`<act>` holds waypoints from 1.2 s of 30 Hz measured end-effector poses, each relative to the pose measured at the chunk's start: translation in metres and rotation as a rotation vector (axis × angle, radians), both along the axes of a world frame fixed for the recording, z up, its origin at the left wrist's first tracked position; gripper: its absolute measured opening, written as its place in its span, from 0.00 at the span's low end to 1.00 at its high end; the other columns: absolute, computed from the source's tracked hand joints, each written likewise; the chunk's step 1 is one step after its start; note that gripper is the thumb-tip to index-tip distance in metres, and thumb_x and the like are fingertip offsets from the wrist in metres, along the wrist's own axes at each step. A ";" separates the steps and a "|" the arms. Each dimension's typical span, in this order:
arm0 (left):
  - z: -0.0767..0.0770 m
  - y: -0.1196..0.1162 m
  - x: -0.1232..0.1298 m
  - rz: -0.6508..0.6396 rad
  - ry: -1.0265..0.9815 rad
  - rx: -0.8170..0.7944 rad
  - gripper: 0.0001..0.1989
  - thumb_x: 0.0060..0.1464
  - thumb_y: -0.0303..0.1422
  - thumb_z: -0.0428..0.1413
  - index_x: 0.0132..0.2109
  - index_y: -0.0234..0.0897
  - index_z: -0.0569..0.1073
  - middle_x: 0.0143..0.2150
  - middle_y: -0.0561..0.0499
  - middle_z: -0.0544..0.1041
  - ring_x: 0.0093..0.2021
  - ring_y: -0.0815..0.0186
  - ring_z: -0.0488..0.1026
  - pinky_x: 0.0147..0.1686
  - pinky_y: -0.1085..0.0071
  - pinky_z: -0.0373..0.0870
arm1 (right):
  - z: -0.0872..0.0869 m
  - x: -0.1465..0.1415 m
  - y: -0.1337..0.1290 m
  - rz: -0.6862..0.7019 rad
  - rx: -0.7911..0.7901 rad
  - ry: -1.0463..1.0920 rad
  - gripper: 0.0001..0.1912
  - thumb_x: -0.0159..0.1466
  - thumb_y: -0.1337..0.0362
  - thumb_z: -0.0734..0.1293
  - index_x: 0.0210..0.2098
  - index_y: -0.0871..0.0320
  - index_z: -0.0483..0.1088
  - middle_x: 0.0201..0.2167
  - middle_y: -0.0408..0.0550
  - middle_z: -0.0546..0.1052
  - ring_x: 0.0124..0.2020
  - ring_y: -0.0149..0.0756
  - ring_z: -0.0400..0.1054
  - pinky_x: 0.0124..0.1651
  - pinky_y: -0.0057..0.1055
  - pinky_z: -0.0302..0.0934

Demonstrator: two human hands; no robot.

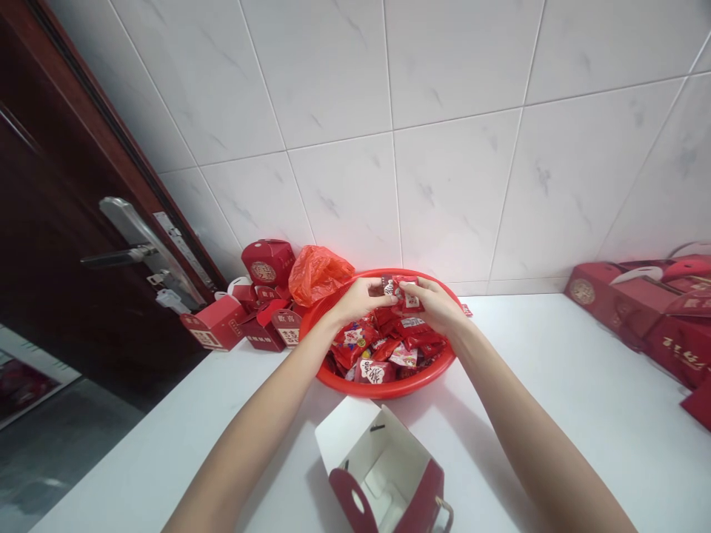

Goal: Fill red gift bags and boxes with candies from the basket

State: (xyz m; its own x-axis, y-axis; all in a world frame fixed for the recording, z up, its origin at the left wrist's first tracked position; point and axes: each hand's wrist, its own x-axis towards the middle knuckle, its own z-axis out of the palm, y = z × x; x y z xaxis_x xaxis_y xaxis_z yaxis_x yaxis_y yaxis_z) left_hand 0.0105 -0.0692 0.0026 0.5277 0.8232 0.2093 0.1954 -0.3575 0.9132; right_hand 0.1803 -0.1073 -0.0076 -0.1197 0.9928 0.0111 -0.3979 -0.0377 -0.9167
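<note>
Over a red plastic basin (327, 381) full of small wrapped sweets (373, 370), both hands meet. My left hand (361, 298) is closed, pinching a small red candy packet (387, 286) with a white print. My right hand (438, 305) is closed too, its fingers on another red candy packet (411, 297) right beside the first. In front of the basin, between my forearms, an open gift box (425, 492) stands with its flaps spread. Its white inside shows, and no sweets can be seen in it.
Red gift boxes (219, 323) and a crumpled red plastic bag (318, 274) sit left of the basin. More red boxes (627, 300) lie at the right. A tiled wall (455, 185) bounds the white table (516, 326); a dark door (67, 222) is at left.
</note>
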 end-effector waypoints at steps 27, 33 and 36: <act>0.006 0.004 -0.043 0.375 0.976 0.497 0.36 0.51 0.27 0.57 0.68 0.34 0.63 0.68 0.38 0.65 0.67 0.51 0.63 0.64 0.61 0.60 | -0.011 0.004 0.008 -0.152 0.074 -0.142 0.13 0.50 0.57 0.72 0.33 0.57 0.73 0.29 0.45 0.78 0.32 0.38 0.71 0.36 0.34 0.65; 0.007 -0.004 -0.050 0.026 0.951 0.204 0.16 0.50 0.28 0.56 0.45 0.36 0.81 0.43 0.48 0.84 0.44 0.58 0.80 0.44 0.70 0.73 | -0.010 0.003 0.008 -0.178 0.086 -0.189 0.11 0.51 0.58 0.70 0.32 0.57 0.74 0.30 0.45 0.78 0.32 0.38 0.71 0.37 0.34 0.64; 0.008 -0.009 -0.056 -0.061 1.009 0.081 0.23 0.43 0.29 0.60 0.50 0.38 0.80 0.49 0.48 0.82 0.49 0.57 0.78 0.45 0.73 0.72 | -0.010 0.003 0.008 -0.166 0.106 -0.201 0.12 0.51 0.57 0.69 0.33 0.57 0.74 0.30 0.44 0.78 0.32 0.38 0.70 0.37 0.34 0.64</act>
